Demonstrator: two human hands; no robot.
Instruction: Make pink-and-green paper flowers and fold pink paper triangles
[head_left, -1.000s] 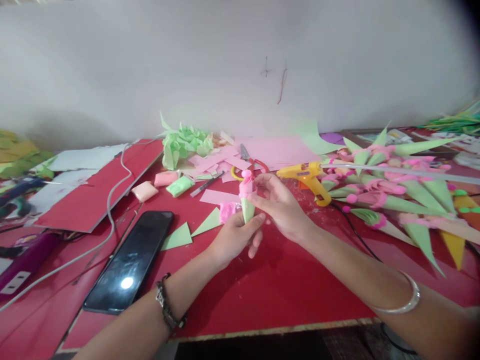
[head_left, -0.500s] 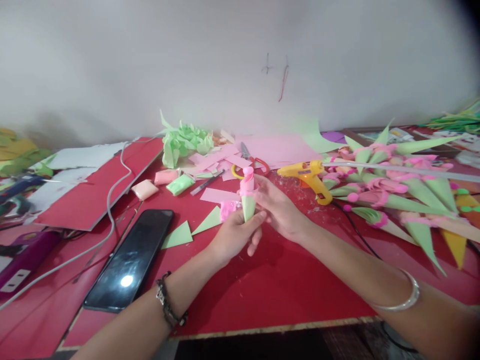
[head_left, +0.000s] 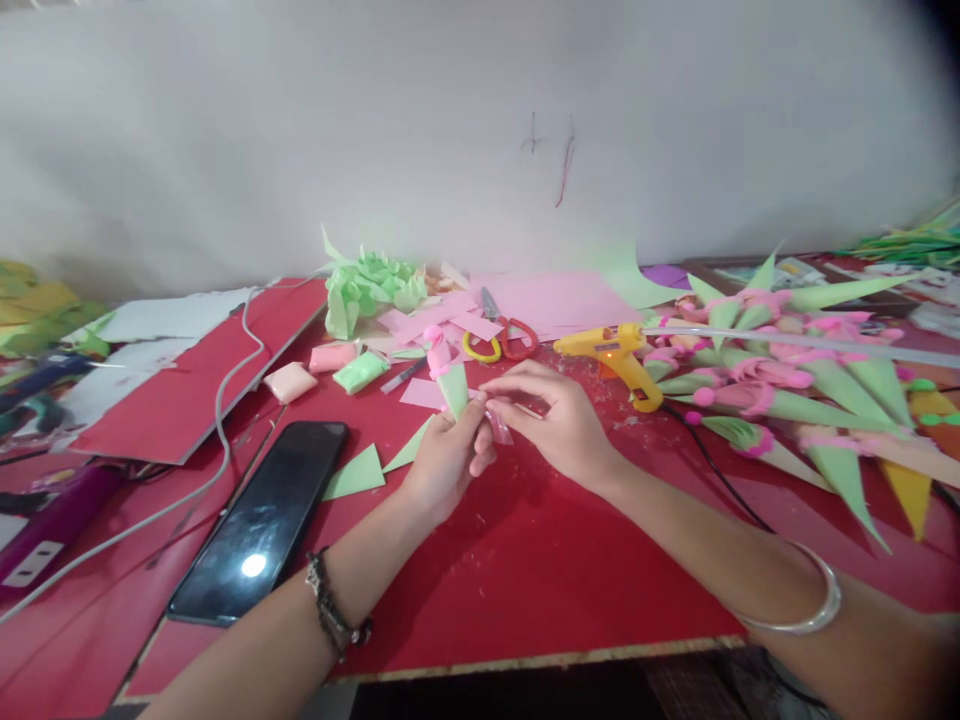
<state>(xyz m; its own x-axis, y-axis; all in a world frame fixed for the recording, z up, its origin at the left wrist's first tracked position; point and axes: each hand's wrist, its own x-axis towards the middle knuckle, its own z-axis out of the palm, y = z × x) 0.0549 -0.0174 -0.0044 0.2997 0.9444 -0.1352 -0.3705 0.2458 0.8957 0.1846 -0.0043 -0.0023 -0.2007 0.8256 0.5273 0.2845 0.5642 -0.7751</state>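
My left hand is closed round a small green paper cone with a pink roll and ball on top, tilted to the left above the red table. My right hand sits just to its right, fingers pinched on a small pink packet between the two hands. Both hands almost touch. A yellow glue gun lies a little behind my right hand.
A black phone lies at the left front beside green paper triangles. Scissors, pink paper pieces, clay packets and crumpled green paper sit at the back. Finished cones pile at the right. A grey cable runs at the left.
The cone has tipped from upright to leaning left in my left hand. My right hand has let go of its pink top and dropped to pinch the pink packet.
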